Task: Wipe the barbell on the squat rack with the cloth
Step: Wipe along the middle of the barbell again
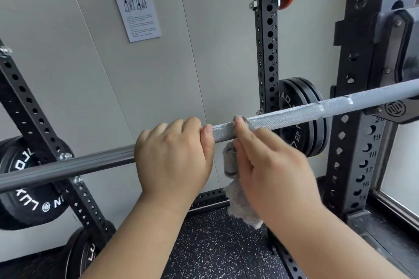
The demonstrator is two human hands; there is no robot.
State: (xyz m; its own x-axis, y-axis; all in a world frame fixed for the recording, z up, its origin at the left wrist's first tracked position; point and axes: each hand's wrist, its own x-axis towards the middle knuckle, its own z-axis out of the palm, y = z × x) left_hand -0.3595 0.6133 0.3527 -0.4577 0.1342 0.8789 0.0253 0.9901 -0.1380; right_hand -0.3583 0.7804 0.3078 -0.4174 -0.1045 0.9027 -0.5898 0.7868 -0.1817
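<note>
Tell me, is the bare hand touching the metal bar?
Touching. The head view shows the left hand wrapped over the barbell, fingers curled on top and thumb pressed against the shaft.

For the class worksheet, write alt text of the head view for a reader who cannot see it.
The right hand presses a grey cloth against a barbell on a black rack, while the left hand grasps the bar beside it. Black plates hang behind.

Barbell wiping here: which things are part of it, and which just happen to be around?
In use:
knurled silver steel barbell
fluffy grey cloth
left hand
right hand

Just around:
black round weight plates
white paper notice
speckled black rubber floor
</note>
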